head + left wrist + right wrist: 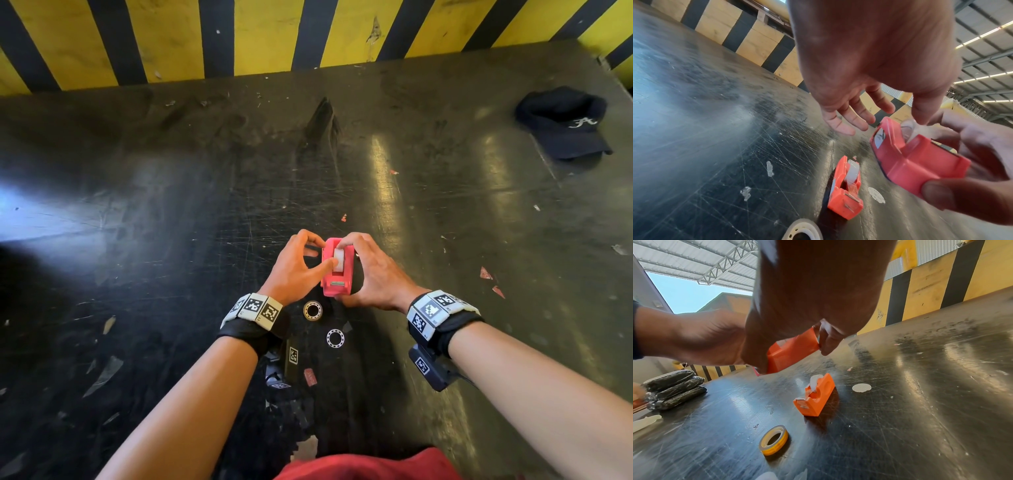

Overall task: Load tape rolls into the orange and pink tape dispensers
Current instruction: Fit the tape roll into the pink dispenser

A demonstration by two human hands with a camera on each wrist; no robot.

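My right hand (pixel 370 274) grips the pink tape dispenser (pixel 337 274) by its sides and holds it above the table. A white tape roll (pixel 339 258) sits in its slot. My left hand (pixel 298 270) is beside it with the thumb pressing on that roll, and its other fingers (pixel 849 125) hang loose, clear of the dispenser. The orange dispenser (pixel 815 397) stands on the table under my hands with a clear tape roll in it; the head view hides it. A yellowish tape roll (pixel 773 439) lies flat on the table near me.
A white ring (pixel 335 338) lies beside the loose roll and a white paper disc (pixel 861 387) beyond the orange dispenser. Black wrapped bundles (pixel 674 391) are stacked at the left. A dark cap (pixel 565 123) lies far right. A yellow-black striped wall (pixel 308 34) backs the table.
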